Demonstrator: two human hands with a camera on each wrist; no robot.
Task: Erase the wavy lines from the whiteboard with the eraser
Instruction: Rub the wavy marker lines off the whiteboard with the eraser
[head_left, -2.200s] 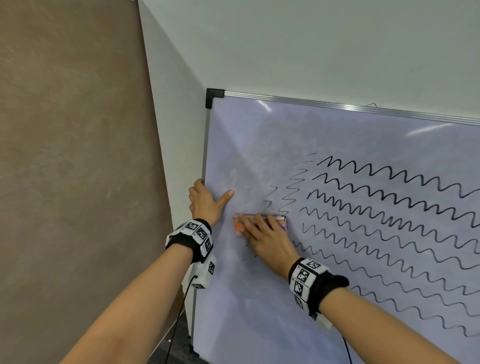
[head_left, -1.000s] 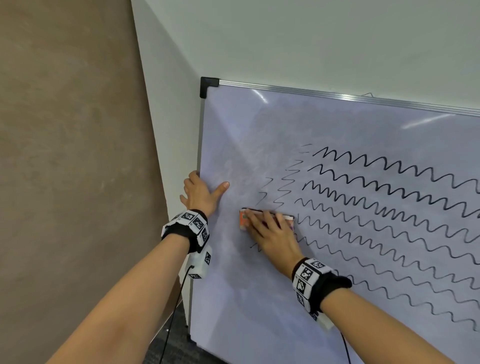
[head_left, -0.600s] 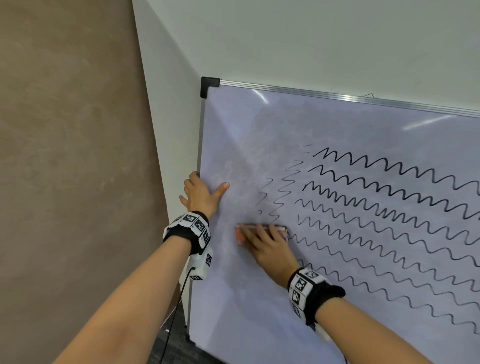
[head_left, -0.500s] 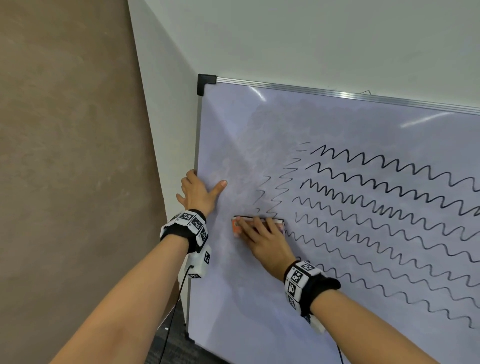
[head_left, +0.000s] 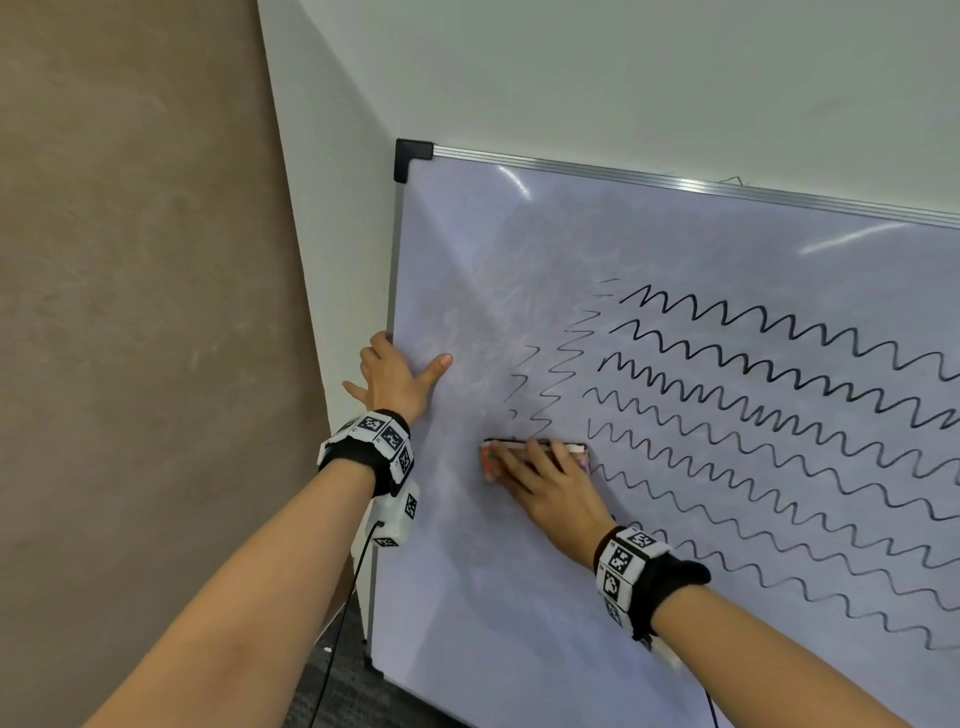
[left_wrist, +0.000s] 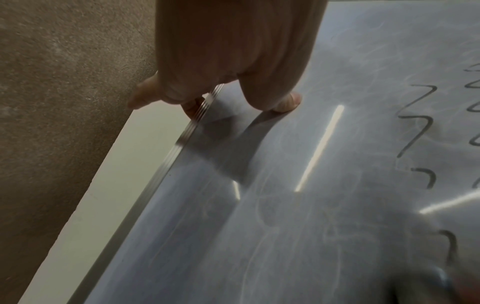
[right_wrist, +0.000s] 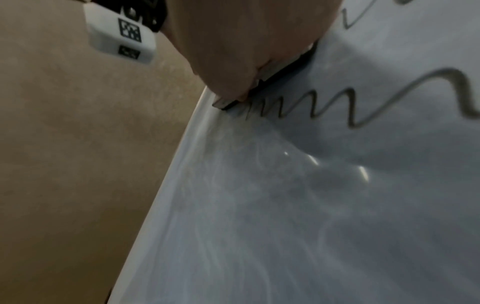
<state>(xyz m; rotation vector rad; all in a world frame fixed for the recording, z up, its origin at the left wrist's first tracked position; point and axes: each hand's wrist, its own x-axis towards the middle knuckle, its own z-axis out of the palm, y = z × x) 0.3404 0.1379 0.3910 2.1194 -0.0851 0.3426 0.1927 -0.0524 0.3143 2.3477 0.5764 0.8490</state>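
Observation:
The whiteboard (head_left: 467, 597) leans against a white wall. Several rows of black wavy lines (head_left: 779, 415) cover its right part, and short remnants (head_left: 556, 374) stand above the eraser. The left part is smeared grey. My right hand (head_left: 550, 488) lies over the orange-ended eraser (head_left: 489, 461) and holds it flat against the board at the lines' left ends. In the right wrist view the eraser's dark felt (right_wrist: 285, 72) meets a wavy line (right_wrist: 350, 107). My left hand (head_left: 395, 376) grips the board's left frame (left_wrist: 166, 164), thumb (left_wrist: 288, 101) on the surface, fingers behind the edge.
A brown wall (head_left: 130, 312) stands left of the board, with a white wall (head_left: 623, 78) behind it. A black cap (head_left: 410, 156) marks the board's top left corner. A thin black cable (head_left: 337, 649) hangs from my left wrist toward the dark floor (head_left: 337, 691).
The right hand has rubbed the eraser in short strokes, up, down and sideways, around the left ends of the lines. The left hand has kept its hold on the frame.

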